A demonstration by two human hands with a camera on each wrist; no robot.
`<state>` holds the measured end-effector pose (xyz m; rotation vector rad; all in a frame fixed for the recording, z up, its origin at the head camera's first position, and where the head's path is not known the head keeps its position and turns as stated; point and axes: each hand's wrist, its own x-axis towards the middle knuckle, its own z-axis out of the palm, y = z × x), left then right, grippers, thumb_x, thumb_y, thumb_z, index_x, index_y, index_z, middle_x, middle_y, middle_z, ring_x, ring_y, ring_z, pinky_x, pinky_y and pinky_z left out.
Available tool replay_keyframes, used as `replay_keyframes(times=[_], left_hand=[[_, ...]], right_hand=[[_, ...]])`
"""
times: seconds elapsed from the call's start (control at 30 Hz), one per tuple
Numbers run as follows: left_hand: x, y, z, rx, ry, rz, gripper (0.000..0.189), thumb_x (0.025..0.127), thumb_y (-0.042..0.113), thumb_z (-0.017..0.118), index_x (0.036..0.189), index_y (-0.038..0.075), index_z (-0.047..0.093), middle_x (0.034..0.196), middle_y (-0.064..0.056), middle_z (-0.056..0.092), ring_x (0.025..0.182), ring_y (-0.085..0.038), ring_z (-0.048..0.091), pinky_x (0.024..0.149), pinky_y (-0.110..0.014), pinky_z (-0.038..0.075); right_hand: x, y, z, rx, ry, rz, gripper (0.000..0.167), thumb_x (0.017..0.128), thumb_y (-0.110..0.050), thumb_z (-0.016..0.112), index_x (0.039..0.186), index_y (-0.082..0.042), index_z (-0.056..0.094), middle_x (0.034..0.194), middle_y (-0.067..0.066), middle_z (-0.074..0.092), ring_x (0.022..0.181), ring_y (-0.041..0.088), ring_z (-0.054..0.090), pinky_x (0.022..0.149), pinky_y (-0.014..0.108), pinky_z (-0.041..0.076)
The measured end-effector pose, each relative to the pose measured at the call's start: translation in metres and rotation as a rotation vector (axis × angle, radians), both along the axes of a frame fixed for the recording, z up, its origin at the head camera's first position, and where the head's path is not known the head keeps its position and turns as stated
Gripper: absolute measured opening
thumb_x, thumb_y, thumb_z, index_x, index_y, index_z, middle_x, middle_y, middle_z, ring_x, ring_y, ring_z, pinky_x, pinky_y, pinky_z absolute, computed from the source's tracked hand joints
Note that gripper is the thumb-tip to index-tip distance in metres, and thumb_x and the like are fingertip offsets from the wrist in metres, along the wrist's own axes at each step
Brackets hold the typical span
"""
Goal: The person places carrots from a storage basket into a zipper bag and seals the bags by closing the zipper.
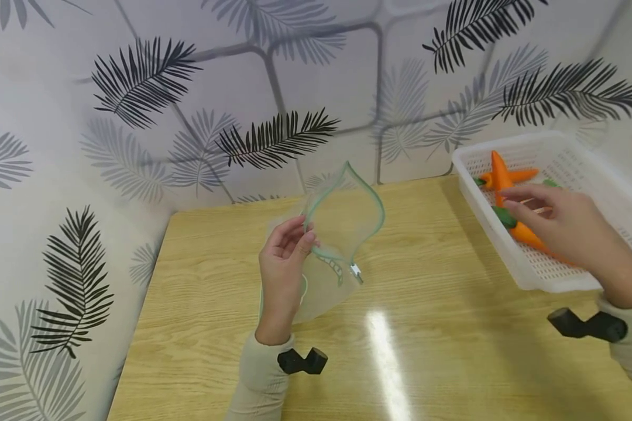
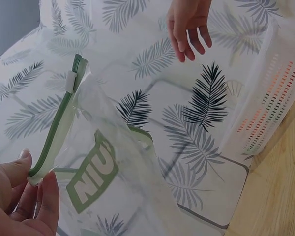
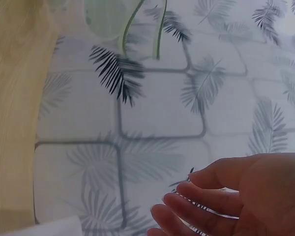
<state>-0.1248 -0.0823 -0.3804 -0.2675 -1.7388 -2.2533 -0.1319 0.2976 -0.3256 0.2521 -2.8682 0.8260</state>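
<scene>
My left hand [image 1: 284,263] pinches the edge of a clear zip bag [image 1: 326,298] between thumb and fingers. The bag's green-rimmed mouth gapes wide, and a white slider [image 1: 355,270] sits at one end of the zip. Green lettering marks the bag's side [image 2: 93,177] in the left wrist view. Above the white basket [image 1: 542,286], my right hand [image 1: 569,225] hovers with loosely bent fingers and nothing in them. Beneath and beside it lie orange carrots [image 1: 499,169] with green tops; the hand partly covers one carrot [image 1: 529,235].
The perforated basket stands at the right of the wooden table [image 1: 200,304], close to the wall. Leaf-patterned covering [image 1: 326,82] runs along the table's back and left edges. Something green [image 1: 551,183] shows inside the basket behind the right hand.
</scene>
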Motion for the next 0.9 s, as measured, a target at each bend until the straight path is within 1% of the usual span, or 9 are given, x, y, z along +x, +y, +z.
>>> replay_keyframes(times=[0.07,0.1,0.2,0.27,0.33,0.5,0.67,0.83,0.9], left_hand=[[0.000,-0.001,0.000,0.004,0.003,0.002,0.033,0.086,0.009,0.066,0.116,-0.002,0.058,0.103,-0.018,0.059,0.083,-0.022,0.062,0.078,-0.030,0.054],[0.000,-0.001,0.000,0.008,0.004,0.001,0.033,0.086,0.009,0.066,0.116,-0.002,0.057,0.104,-0.019,0.059,0.083,-0.021,0.062,0.078,-0.030,0.054],[-0.001,-0.002,0.001,0.012,0.008,0.001,0.033,0.086,0.008,0.066,0.116,-0.002,0.057,0.105,-0.022,0.058,0.083,-0.020,0.062,0.078,-0.029,0.054],[-0.001,-0.002,0.001,0.015,0.011,0.001,0.032,0.086,0.007,0.066,0.116,-0.003,0.057,0.105,-0.025,0.057,0.082,-0.020,0.062,0.078,-0.029,0.054],[0.000,-0.003,0.001,0.016,0.012,0.001,0.032,0.086,0.007,0.065,0.116,-0.003,0.057,0.105,-0.025,0.057,0.082,-0.020,0.062,0.077,-0.029,0.054],[0.001,-0.003,0.002,0.026,0.018,0.000,0.032,0.086,0.007,0.065,0.116,-0.003,0.057,0.101,-0.017,0.059,0.080,-0.019,0.062,0.077,-0.028,0.054],[0.002,-0.004,0.002,0.030,0.021,-0.004,0.032,0.086,0.006,0.066,0.115,-0.003,0.057,0.101,-0.017,0.060,0.080,-0.019,0.062,0.076,-0.028,0.054],[0.004,-0.004,0.001,0.022,0.019,-0.007,0.032,0.086,0.009,0.066,0.115,-0.001,0.058,0.101,-0.016,0.060,0.080,-0.020,0.061,0.076,-0.028,0.054],[0.005,-0.004,0.001,0.023,0.019,-0.009,0.031,0.086,0.009,0.066,0.115,0.000,0.058,0.102,-0.016,0.060,0.080,-0.020,0.061,0.077,-0.029,0.054]], right_hand=[[-0.012,0.013,-0.001,0.076,-0.027,-0.023,0.043,0.097,-0.036,0.047,0.118,-0.001,0.059,0.103,0.027,0.061,0.085,0.042,0.058,0.064,0.055,0.048],[-0.019,0.019,-0.002,0.102,-0.038,-0.029,0.044,0.097,-0.036,0.046,0.118,0.001,0.059,0.103,0.029,0.060,0.086,0.043,0.057,0.065,0.057,0.046],[-0.037,0.035,-0.008,0.163,-0.087,-0.038,0.046,0.098,-0.035,0.045,0.116,0.006,0.057,0.102,0.032,0.058,0.085,0.044,0.055,0.062,0.055,0.047],[-0.048,0.045,-0.012,0.177,-0.125,-0.044,0.047,0.098,-0.035,0.045,0.116,0.007,0.056,0.104,0.034,0.056,0.086,0.044,0.055,0.062,0.054,0.048],[-0.057,0.053,-0.018,0.180,-0.165,-0.052,0.049,0.098,-0.035,0.044,0.116,0.009,0.055,0.107,0.034,0.054,0.086,0.045,0.055,0.062,0.054,0.049],[-0.075,0.069,-0.028,0.176,-0.233,-0.078,0.052,0.097,-0.037,0.042,0.118,0.010,0.052,0.111,0.035,0.051,0.090,0.046,0.053,0.068,0.057,0.048],[-0.088,0.077,-0.038,0.155,-0.265,-0.100,0.054,0.097,-0.038,0.043,0.119,0.011,0.050,0.110,0.034,0.051,0.089,0.043,0.053,0.070,0.056,0.047],[-0.101,0.083,-0.050,0.114,-0.296,-0.084,0.054,0.097,-0.037,0.042,0.122,0.011,0.047,0.112,0.035,0.049,0.090,0.042,0.052,0.070,0.053,0.048],[-0.105,0.085,-0.055,0.114,-0.320,-0.067,0.054,0.097,-0.036,0.041,0.123,0.012,0.046,0.112,0.035,0.049,0.092,0.043,0.051,0.074,0.055,0.047]])
